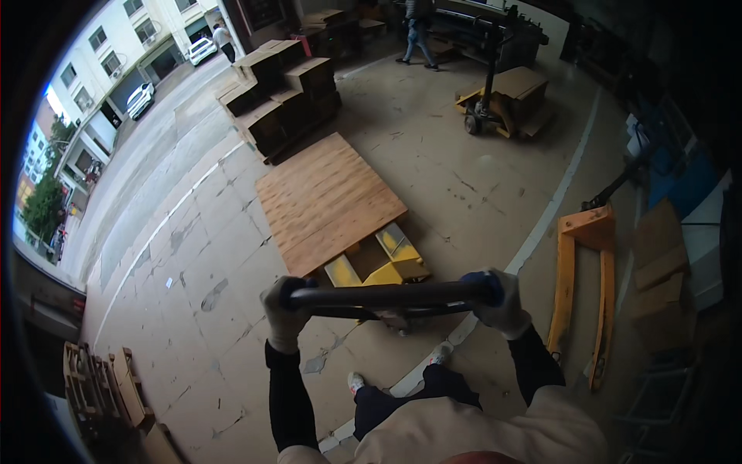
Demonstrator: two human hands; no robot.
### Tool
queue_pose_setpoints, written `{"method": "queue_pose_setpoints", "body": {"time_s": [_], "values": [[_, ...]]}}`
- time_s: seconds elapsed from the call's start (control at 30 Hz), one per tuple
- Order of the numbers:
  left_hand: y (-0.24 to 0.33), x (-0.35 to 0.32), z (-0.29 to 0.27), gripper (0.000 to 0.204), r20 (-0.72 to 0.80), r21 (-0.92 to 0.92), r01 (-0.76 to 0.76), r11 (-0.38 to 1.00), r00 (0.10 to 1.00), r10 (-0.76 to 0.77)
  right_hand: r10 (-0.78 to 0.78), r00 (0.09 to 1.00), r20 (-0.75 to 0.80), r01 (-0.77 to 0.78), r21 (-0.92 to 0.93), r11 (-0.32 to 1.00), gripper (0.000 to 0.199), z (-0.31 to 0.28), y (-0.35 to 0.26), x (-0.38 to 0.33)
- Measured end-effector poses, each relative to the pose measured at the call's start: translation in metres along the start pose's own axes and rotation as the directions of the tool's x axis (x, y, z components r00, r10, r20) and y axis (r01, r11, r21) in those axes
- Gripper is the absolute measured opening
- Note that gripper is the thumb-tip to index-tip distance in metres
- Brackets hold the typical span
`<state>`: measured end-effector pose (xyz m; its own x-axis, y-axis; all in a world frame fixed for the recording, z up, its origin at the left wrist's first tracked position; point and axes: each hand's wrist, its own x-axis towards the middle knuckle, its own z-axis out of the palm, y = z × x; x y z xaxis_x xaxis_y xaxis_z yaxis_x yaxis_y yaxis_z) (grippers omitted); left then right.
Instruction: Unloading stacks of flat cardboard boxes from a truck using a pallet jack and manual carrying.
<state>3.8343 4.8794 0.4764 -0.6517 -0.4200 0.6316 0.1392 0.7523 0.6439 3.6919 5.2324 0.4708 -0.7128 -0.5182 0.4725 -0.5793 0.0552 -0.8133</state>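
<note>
Both my hands, in pale work gloves, grip the ends of a dark pallet jack handle point(394, 295) in front of my body. My left hand point(285, 313) is closed round the left end, and my right hand point(501, 305) round the right end. Beyond the handle is the yellow pallet jack point(396, 269), part of its forks showing. A flat wooden board point(331, 203) lies over the front of the forks. Whatever supports the board underneath is hidden. My feet stand on the floor just behind the jack.
Stacked cardboard boxes point(278, 97) stand past the board. An orange pallet jack point(585, 232) is parked on the right, and another jack carries a cardboard box point(519, 83) at the far right. Wooden pallets point(104, 383) lean at lower left. A person point(418, 35) walks at the back.
</note>
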Motion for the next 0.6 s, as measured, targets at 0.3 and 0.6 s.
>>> {"method": "queue_pose_setpoints", "body": {"time_s": [0.3, 0.6], "values": [[0.019, -0.017, 0.044, 0.027, -0.127, 0.142, 0.082, 0.986, 0.990, -0.064, -0.180, 0.982, -0.065, 0.187, 0.129, 0.974, 0.018, -0.038, 0.090, 0.076], [0.014, -0.035, 0.039, 0.027, -0.177, 0.207, 0.078, 0.975, 0.983, -0.041, -0.054, 0.997, 0.046, 0.045, 0.177, 0.983, 0.018, -0.027, 0.089, 0.079]]}}
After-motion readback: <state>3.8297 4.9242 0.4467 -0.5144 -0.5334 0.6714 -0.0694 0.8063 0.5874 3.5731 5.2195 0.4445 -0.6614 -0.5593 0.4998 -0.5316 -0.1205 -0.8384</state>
